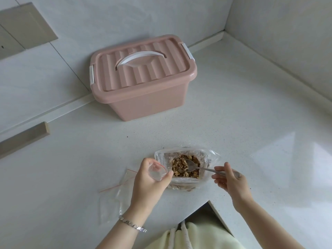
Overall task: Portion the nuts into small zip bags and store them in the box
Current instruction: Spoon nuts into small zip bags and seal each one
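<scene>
A large clear plastic bag (pixel 212 155) of walnut pieces (pixel 181 165) sits open on the white counter. My left hand (pixel 150 178) grips a small zip bag (pixel 157 171) with a red seal, its mouth held open right beside the big bag. My right hand (pixel 230 178) holds a metal spoon (pixel 193 165) by the handle, with the bowl resting on the nuts. A pink box (pixel 143 90) with a white handle stands farther back, its lid shut.
Spare empty zip bags (pixel 116 191) lie flat on the counter (pixel 251 123) left of my left wrist. The box stands against the tiled wall. The counter's front edge has a corner cut-out near my body.
</scene>
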A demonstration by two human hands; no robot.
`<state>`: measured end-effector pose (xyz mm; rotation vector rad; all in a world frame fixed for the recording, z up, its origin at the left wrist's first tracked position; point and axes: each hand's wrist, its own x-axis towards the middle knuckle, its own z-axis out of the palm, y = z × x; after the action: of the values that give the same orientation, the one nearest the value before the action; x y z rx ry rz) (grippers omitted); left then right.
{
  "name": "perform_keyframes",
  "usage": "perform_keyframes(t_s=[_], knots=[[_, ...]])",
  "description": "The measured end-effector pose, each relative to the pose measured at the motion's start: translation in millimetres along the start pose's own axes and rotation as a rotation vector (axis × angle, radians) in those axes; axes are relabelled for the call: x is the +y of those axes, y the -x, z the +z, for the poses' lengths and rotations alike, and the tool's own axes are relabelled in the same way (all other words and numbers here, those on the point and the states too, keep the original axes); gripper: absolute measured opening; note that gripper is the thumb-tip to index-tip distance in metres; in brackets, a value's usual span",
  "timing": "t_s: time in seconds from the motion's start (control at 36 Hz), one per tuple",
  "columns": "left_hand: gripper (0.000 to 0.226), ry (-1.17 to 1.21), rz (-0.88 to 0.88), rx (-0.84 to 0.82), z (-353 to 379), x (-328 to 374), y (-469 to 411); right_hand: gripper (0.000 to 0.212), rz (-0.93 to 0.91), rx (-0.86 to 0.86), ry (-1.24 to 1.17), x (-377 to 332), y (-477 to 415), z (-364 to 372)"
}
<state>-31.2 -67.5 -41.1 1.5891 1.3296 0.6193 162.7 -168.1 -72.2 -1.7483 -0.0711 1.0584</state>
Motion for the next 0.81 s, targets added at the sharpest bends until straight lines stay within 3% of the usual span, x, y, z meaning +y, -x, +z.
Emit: perform_keyframes(t_s=[0.28, 0.44, 0.75, 0.81], knots=[[0.031, -0.078, 0.014, -0.074, 14, 17, -11, 0.041, -0.143, -0.054, -0.167, -44, 20, -9], [0.037, -0.027, 0.019, -0.038, 29, 35, -17, 0.041, -0.269, -0.068, -0.254, -64, 44, 3], [0.041, -0.054, -0.005, -0.020, 37, 44, -20, 0.047, -0.604, 0.005, -0.041, -52, 72, 11], [0.040, -0.066, 0.016, -0.025, 38, 41, -19, 0.036, -0.650, 0.000, -0.008, -51, 74, 11]])
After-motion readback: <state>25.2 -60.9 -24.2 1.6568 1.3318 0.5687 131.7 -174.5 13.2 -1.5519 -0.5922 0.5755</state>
